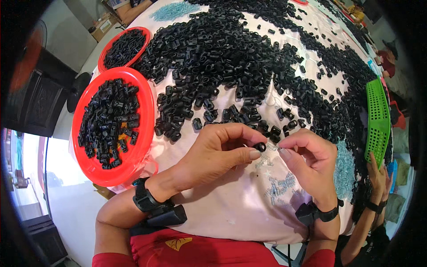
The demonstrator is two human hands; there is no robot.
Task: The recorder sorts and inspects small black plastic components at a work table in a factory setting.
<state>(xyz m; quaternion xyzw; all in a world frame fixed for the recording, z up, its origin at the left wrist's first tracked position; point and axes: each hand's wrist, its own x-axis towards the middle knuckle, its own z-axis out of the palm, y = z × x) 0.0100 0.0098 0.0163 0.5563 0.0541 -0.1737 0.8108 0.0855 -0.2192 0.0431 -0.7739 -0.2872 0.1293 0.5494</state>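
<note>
Between the thumb and fingertips of my left hand (209,149) is a small black plastic part (259,146) with a round opening. Close beside it, my right hand (311,162) has thumb and forefinger pinched together; whatever they hold is too small to make out. Under and between my hands, tiny pale blue-grey pieces (281,188), perhaps little springs, lie scattered on the light pink cloth (213,196). Just beyond my fingers begins a large heap of similar black plastic parts (222,58).
To my left stands a red plastic basin (149,91) with black parts in it; behind it is a second red basin (101,57) holding thin black pieces. More pale blue pieces pile up at the right (344,171) and far left (173,11). Another person's hand (377,180) touches a green basket (378,120).
</note>
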